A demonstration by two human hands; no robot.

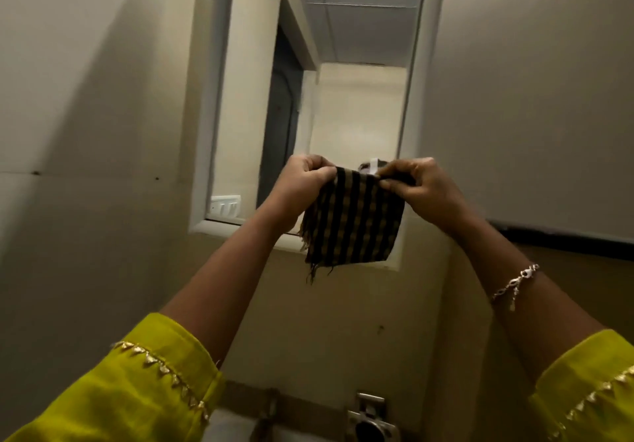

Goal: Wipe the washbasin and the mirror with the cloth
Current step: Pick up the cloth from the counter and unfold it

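Washbasin (233, 429): only a small pale bit shows at the very bottom, under the arms. It is blurry, so I cannot tell if it is wet or dry.
Left hand (305, 181): it is up in front of the low part of the mirror. Its fingers (320, 175) are curled tight and pinch the top left corner of the cloth.
Mirror (343, 81): it is tall, has a pale frame, and hangs on the wall above the washbasin. A dark door shows in the glass.
Cloth (353, 225): it is dark with yellow checks and is folded into a small square. It hangs down between the two hands, in front of the mirror's bottom edge. Loose threads dangle from its left side. I cannot tell if it touches the glass.
Right hand (418, 187): its fingers are curled too and pinch the top right corner of the cloth.
Step now: I think the person is getting the cloth neat and flat before wiping the mirror.
How to do it well: pull the top edge straight, tuck the loose threads in, then lay a flat side on the glass. Start high and wipe down in rows, so no spot is missed.
Watch out: a bunched cloth may leave streaks.
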